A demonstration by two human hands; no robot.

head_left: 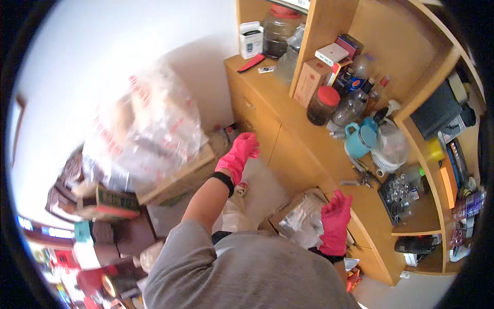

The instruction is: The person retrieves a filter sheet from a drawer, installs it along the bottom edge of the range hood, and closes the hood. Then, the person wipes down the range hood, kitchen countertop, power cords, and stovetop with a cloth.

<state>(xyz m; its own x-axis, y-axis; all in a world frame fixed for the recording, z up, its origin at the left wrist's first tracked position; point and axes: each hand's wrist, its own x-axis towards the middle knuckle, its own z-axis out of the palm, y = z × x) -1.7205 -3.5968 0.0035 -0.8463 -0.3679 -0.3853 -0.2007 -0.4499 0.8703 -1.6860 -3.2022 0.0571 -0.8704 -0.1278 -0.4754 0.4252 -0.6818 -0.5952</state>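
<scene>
My left hand (241,154), in a pink rubber glove with a black band at the wrist, is raised in front of the wooden cabinet's lower doors (265,147). Its fingers are loosely bent, and I see nothing held in them. My right hand (335,224) wears a matching pink glove and hovers beside the cabinet's counter edge. The fingers point up, slightly apart, with nothing visible between them. Below and left of it, clear plastic wrapping (303,221) lies in an open cardboard box on the floor.
A large plastic-wrapped bundle (149,129) rests on a cardboard box (177,177) at left. Along the counter stand a red-lidded jar (323,105), a blue pitcher (359,140), a white basket (388,160), pliers-like tools (363,175) and a black tray (388,201) of glassware.
</scene>
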